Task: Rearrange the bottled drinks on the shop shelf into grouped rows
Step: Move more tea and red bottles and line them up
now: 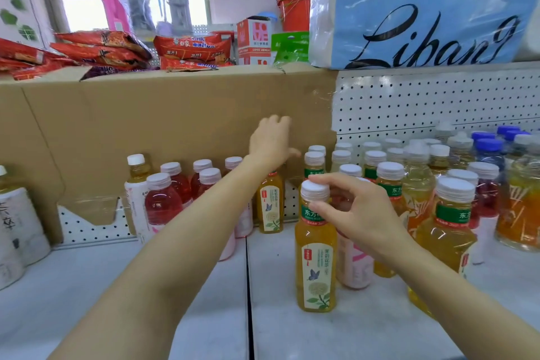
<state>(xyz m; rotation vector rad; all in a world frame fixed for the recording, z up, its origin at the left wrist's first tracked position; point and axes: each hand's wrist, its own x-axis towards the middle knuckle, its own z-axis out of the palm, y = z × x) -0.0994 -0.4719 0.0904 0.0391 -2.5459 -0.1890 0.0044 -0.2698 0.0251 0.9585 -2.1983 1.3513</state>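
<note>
A yellow jasmine tea bottle (316,257) with a white cap stands at the front of the white shelf (204,286). My right hand (356,210) pinches its cap between thumb and forefinger. A second, matching tea bottle (270,209) stands at the back against the cardboard. My left hand (271,140) hovers just above it with the fingers spread and the thumb out; my wrist hides its cap. Red drink bottles (163,199) stand in a group at the back left. More tea bottles (450,231) crowd the right side.
A pink bottle (353,266) stands behind my right hand. Blue-capped bottles (491,149) are at the far right. White-labelled bottles (17,213) sit at the left edge. A cardboard sheet (175,114) and pegboard (423,96) back the shelf, with a tissue pack (423,9) and snack packets (99,50) above.
</note>
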